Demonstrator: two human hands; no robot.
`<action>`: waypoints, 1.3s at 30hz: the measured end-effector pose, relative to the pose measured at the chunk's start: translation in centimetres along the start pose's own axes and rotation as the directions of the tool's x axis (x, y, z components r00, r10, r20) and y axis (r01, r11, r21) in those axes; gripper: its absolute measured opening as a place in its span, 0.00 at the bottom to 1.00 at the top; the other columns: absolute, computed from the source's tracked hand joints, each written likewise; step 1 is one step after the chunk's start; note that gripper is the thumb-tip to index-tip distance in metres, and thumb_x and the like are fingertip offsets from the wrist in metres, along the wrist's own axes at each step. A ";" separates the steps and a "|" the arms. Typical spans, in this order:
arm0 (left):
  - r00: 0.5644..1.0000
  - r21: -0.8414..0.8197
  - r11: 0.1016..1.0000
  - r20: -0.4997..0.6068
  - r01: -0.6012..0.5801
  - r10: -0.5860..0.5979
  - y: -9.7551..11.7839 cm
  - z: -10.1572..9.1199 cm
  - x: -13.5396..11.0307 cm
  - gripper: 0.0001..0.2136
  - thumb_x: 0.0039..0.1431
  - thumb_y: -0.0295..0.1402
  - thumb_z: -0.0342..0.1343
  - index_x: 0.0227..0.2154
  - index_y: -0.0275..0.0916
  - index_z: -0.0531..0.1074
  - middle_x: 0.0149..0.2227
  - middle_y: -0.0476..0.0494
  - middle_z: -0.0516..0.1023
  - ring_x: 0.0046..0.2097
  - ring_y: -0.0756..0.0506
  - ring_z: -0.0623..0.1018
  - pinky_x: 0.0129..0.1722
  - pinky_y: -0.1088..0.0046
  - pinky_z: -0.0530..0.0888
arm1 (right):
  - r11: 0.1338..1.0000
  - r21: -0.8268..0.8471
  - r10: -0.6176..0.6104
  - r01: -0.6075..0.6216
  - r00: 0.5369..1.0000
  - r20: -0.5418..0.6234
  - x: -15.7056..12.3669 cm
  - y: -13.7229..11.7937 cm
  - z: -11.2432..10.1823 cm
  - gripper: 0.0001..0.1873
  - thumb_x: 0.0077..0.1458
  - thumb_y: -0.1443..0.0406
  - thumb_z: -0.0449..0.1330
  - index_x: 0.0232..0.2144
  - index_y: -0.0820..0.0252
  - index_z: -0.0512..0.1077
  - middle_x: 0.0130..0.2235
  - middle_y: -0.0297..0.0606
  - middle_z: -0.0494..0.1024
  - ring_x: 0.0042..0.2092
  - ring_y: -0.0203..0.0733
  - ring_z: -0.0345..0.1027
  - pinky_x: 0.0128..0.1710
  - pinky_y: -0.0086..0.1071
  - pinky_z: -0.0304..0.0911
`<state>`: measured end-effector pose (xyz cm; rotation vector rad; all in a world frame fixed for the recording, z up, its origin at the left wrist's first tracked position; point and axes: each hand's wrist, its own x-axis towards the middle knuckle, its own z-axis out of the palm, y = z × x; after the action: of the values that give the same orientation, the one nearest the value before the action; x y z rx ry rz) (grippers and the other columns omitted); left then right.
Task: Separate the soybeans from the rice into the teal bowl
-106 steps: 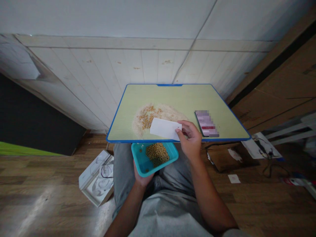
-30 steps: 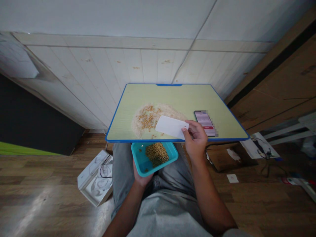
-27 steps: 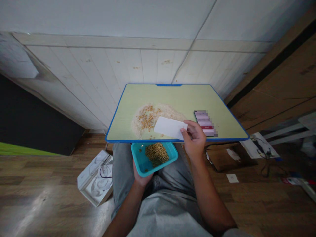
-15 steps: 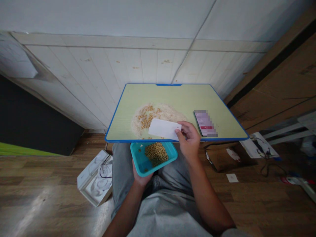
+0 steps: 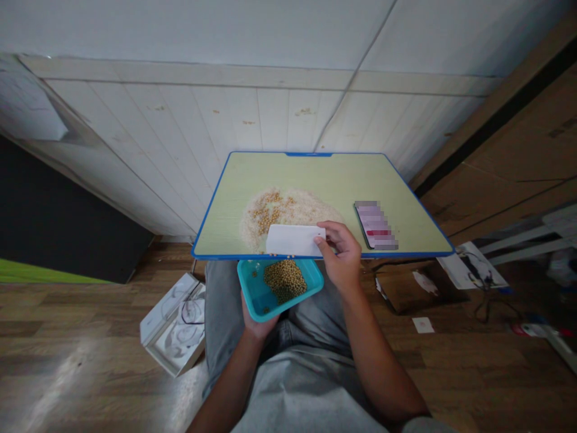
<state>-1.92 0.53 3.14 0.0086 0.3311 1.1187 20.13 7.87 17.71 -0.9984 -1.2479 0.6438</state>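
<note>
Left grip (image 5: 262,328) cups palm-up, left forearm (image 5: 232,377) reaching forward; right grip (image 5: 341,251) sits farther forward, thumb (image 5: 325,248) opposing fingers (image 5: 339,231), right forearm (image 5: 377,346) slanting leftward

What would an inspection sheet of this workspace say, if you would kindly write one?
Surface: light green tabletop, blue-edged, bearing pale grains and golden beans.
Things in hand: teal tub with more golden beans; white card by the tabletop's near edge.
Clutter: phone on the tabletop; open white box on the floor.
Grip: left hand under the tub; right hand pinching the card.
Cables: wall cable behind; dark cables at right.
Surroundings: panelled wall, wooden floor.
</note>
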 end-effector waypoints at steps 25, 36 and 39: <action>0.996 -0.027 1.000 -0.089 -0.001 -0.002 0.1 0.5 -0.2 0.34 0.82 0.58 0.39 0.82 0.54 0.66 0.85 0.48 0.64 0.89 0.32 0.50 0.85 0.29 0.42 | 0.997 -0.018 -0.081 0.081 0.997 0.013 -0.2 -0.3 1.0 0.09 0.66 0.61 0.71 0.49 0.49 0.86 0.44 0.35 0.91 0.41 0.43 0.86 0.41 0.34 0.80; 0.999 -0.035 0.999 0.037 0.030 -0.029 -0.1 -1.4 0.0 0.35 0.81 0.59 0.38 0.77 0.50 0.73 0.83 0.48 0.70 0.89 0.34 0.48 0.87 0.34 0.43 | 0.999 -0.036 0.026 -0.028 0.997 -0.067 -0.4 -0.2 0.3 0.12 0.63 0.60 0.72 0.49 0.50 0.84 0.39 0.35 0.91 0.37 0.43 0.84 0.34 0.33 0.76; 0.997 -0.042 0.999 0.073 0.024 -0.021 0.0 -1.3 0.1 0.36 0.81 0.59 0.38 0.79 0.50 0.71 0.84 0.48 0.67 0.90 0.34 0.46 0.87 0.33 0.43 | 0.997 -0.060 0.035 -0.038 0.998 -0.049 -0.3 -0.2 0.2 0.13 0.63 0.60 0.71 0.50 0.50 0.84 0.40 0.35 0.91 0.38 0.44 0.85 0.35 0.34 0.77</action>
<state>-2.22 0.37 1.83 0.0077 0.2423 1.1002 19.88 7.58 17.77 -1.0834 -1.2158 0.6101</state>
